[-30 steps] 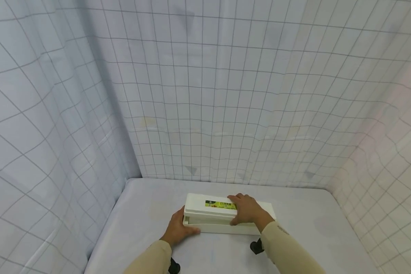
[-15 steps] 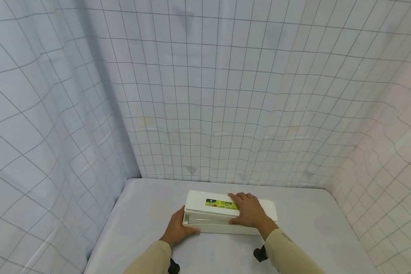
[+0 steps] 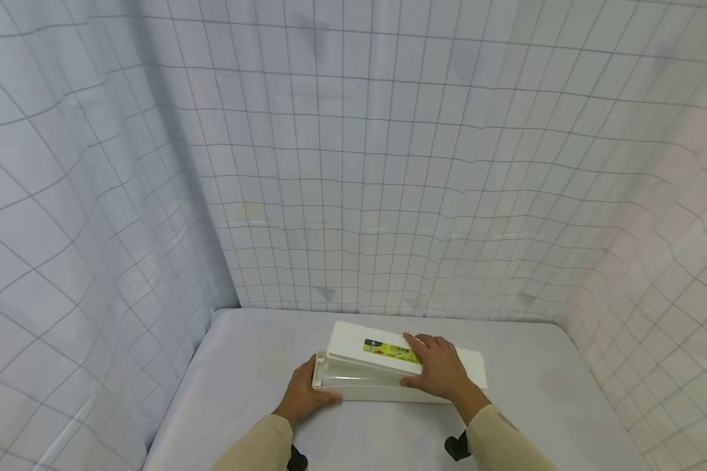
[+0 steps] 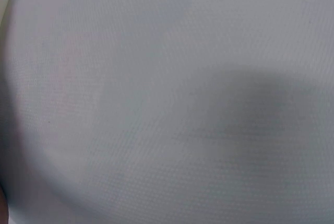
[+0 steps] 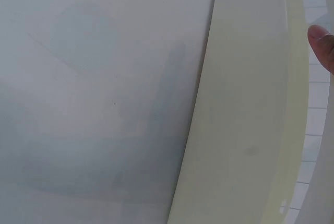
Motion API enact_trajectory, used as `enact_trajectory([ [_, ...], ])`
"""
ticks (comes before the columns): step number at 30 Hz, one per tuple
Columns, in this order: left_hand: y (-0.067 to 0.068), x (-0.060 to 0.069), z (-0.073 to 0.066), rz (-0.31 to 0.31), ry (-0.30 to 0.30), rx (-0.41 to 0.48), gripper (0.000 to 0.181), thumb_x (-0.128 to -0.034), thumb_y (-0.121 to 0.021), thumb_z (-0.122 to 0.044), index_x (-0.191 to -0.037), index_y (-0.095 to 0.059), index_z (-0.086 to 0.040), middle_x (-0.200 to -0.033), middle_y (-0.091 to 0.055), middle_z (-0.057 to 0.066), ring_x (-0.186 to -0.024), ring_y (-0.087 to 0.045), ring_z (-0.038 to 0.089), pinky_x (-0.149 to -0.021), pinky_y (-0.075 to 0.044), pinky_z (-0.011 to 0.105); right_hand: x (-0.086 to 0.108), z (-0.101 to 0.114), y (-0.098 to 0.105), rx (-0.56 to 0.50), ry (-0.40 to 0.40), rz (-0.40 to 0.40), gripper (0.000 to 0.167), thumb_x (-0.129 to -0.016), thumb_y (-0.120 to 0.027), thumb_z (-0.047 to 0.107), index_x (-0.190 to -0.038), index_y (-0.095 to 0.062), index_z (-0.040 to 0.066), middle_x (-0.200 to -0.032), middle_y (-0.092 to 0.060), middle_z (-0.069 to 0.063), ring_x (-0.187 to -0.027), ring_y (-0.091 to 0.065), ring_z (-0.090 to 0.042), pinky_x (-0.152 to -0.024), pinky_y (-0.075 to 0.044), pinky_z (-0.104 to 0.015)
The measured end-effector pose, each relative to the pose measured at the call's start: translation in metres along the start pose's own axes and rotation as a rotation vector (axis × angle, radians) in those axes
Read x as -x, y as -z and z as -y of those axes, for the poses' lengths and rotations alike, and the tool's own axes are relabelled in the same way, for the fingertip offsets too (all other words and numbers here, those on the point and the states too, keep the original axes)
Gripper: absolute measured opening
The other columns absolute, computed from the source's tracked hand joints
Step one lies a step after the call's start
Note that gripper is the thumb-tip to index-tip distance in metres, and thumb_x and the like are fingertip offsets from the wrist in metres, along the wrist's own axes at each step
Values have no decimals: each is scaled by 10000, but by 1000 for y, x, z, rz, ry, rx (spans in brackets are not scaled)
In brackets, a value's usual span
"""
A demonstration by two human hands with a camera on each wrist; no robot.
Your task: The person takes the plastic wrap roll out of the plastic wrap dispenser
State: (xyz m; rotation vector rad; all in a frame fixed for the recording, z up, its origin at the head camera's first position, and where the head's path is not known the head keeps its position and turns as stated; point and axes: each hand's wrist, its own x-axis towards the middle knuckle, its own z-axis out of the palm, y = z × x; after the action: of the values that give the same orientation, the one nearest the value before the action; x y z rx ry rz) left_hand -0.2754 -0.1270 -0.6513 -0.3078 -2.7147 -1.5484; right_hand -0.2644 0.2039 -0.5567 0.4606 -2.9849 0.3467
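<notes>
A long white box (image 3: 383, 393) lies on the table in the head view, its white lid (image 3: 347, 341) tilted and skewed over it, with a yellow-green label (image 3: 389, 351) on top. The box's left end shows uncovered, and something clear and shiny lies inside. My left hand (image 3: 304, 396) grips that left end, thumb along the front. My right hand (image 3: 442, 369) holds the lid across its middle, thumb at the front edge. In the right wrist view, a thumb tip (image 5: 322, 44) shows beside the pale box side (image 5: 240, 104).
The table has a white cover (image 3: 259, 347). Behind and at both sides hang white sheets with a grid pattern (image 3: 359, 196). Black wrist pieces show under both sleeves (image 3: 296, 459). The left wrist view shows mostly white cloth (image 4: 156, 104).
The lid has shifted right and turned, its left end now farther back and off the box's left end. My right hand has moved right with it; my left hand has barely moved.
</notes>
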Motion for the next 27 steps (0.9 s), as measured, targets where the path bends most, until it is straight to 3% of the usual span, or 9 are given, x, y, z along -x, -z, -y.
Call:
enact_trajectory([
  [13, 2, 1, -1, -7, -4, -37, 965, -544, -1003, -374, -1375, -567, -152, -1168, -693, -22, -1053, -605, 154, -980, -486, 425, 17, -17, -1, -15, -76, -36, 1002, -696, -854, 628, -1538, -467, 247, -1453, -563, -87, -1300, -533, -381, -1082, -407, -606],
  [27, 2, 1, 1, -11, -12, -25, 1019, -559, -997, -387, -1427, -539, -112, -1203, -693, 4, -1098, -599, 190, -1015, -476, 462, 30, -31, 1, 17, -126, -54, 1016, -702, -841, 643, -1545, -454, 228, -1442, -563, -111, -1277, -535, -398, -1064, -417, -620],
])
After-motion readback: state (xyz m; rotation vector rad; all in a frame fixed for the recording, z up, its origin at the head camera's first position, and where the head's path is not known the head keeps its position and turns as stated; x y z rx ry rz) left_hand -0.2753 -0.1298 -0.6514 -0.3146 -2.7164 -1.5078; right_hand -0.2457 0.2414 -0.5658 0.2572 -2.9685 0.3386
